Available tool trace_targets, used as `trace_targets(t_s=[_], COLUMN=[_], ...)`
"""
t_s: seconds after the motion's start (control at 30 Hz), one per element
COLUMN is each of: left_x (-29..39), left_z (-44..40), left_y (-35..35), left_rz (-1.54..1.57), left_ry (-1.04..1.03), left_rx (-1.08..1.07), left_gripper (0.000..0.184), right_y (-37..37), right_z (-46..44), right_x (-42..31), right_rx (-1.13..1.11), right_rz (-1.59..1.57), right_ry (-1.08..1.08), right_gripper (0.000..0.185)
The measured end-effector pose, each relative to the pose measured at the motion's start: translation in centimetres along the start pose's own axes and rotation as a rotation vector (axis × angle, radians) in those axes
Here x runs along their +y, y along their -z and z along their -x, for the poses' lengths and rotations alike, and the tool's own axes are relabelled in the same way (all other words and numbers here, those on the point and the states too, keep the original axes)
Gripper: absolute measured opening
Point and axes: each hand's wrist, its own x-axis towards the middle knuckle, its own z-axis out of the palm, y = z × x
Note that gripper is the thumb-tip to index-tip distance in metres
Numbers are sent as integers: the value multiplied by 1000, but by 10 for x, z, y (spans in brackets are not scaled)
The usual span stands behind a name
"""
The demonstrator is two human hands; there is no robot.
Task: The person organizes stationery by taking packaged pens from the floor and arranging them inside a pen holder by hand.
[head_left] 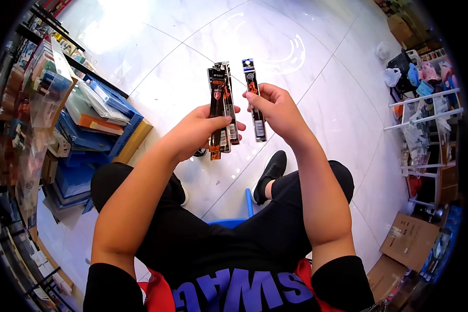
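Between the thumb and fingers of my left hand is a small fanned bunch of slim black packets with orange print and barcodes. My right hand pinches one slim black packet by its edge, thumb in front. This packet has a blue and white top with a hang hole, orange lettering and a barcode low down. It stands upright just right of the bunch, apart from it. What the packets contain cannot be seen.
I sit on a blue stool over a pale tiled floor. Shelves of goods and blue folders stand at the left. To the right are a white rack with hanging items and cardboard boxes.
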Motion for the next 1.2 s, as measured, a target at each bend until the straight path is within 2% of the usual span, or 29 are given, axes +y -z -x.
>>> trace_targets(t_s=[0.07,0.17,0.33,0.43,0.53,0.63,0.67,0.77,0.8,1.2], left_x=[-1,3,5,1,-6,-7,-5,-15,-12,-4], left_z=[1,3,5,3,-1,1,4,-3,1,9], left_y=[-1,0,10,15,15,14,13,17,14,14], left_rz=[51,48,3,-38,-97,-157,-157,-141,-154,-38], left_ry=[4,-17,-107,-97,-152,-159,-114,-177,-167,-15], left_rx=[-8,-11,-3,48,83,81,51,-14,-17,-30], left_gripper=[38,36,38,33,26,24,25,26,28,27], right_y=[-5,-11,-23,-22,-28,-32,-33,-34,-37,-33], right_z=[-1,8,8,12,11,11,11,13,14,16], right_x=[6,-7,-1,-13,-17,-12,-8,-9,-15,-11], right_rx=[0,-14,9,-31,19,-2,-5,-33,-28,-50], right_rz=[-65,-146,-206,-310,-314,-180,-161,-220,-252,-304], right_ry=[98,-1,47,-73,-151,-133,-126,-164,-188,-160], right_gripper=[21,19,17,19,27,35,35,31,19,25])
